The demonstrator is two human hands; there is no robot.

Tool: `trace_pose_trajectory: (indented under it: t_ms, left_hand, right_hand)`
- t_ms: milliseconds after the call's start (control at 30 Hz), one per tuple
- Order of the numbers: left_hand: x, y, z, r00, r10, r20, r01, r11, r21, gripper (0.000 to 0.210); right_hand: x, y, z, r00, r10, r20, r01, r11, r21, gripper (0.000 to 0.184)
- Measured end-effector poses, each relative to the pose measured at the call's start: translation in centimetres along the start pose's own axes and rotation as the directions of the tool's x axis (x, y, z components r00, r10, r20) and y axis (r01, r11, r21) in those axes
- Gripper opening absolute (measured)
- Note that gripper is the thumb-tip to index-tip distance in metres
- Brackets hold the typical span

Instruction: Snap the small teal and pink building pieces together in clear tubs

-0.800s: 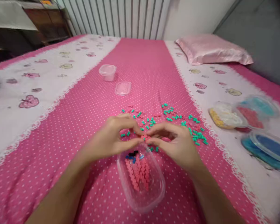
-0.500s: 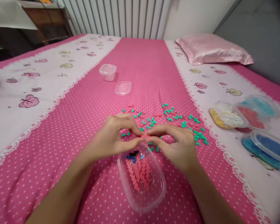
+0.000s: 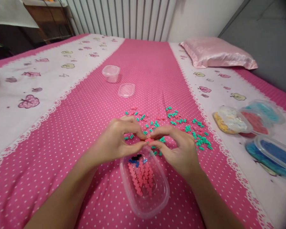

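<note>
My left hand (image 3: pixel 122 136) and my right hand (image 3: pixel 175 148) meet above the far end of a clear plastic container (image 3: pixel 154 205). Between both thumbs and forefingers they pinch small pink building bricks (image 3: pixel 148 140), partly hidden by the fingertips. Joined rows of pink bricks (image 3: pixel 140 178) lie in the container, with a few blue bricks (image 3: pixel 134 162) and black bricks (image 3: pixel 136 157) at its far end. Loose green bricks (image 3: pixel 201 140) and some pink ones are scattered on the bedspread just beyond my hands.
Farther off stand a small clear tub (image 3: pixel 111 73) and a flat clear lid (image 3: pixel 126 90). At right sit tubs of yellow and white pieces (image 3: pixel 231 120), red pieces (image 3: pixel 256 122) and blue pieces (image 3: pixel 276 152). A pink pillow (image 3: pixel 219 52) lies at the back right of the bedspread (image 3: pixel 145 60).
My right hand has shifted slightly to the left, still pinching the pink bricks together with my left hand. The view has moved a little; the container and scattered bricks stay put.
</note>
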State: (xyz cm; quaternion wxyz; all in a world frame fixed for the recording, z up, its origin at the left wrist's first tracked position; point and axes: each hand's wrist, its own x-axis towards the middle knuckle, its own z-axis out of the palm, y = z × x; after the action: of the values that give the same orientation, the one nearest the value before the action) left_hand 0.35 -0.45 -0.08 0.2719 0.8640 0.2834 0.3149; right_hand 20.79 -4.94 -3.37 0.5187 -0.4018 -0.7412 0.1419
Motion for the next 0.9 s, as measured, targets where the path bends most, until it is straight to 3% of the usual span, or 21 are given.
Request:
trace_pose_trajectory:
  t_ms: [367,500,700,900]
  left_hand:
    - [0.2,0.0,0.8,0.96,0.221,-0.173,-0.217,0.975,0.042,0.01]
    - [0.2,-0.1,0.7,0.964,0.222,-0.147,-0.216,0.975,0.058,0.009]
    - [0.1,-0.4,-0.1,0.992,0.118,-0.033,-0.11,0.978,0.18,0.002]
    - [0.1,-1.4,-0.8,0.983,0.153,0.104,-0.173,0.96,0.222,0.004]
  right_hand:
    - [-0.5,-0.1,0.2,0.985,0.135,-0.105,-0.109,0.97,0.216,0.022]
    - [-0.4,-0.1,0.3,0.985,0.148,-0.094,-0.123,0.964,0.234,0.022]
    - [0.2,0.4,0.3,0.994,0.108,-0.012,-0.106,0.987,0.119,0.015]
    - [0.7,0.7,-0.1,0.964,0.177,0.197,-0.219,0.952,0.214,0.013]
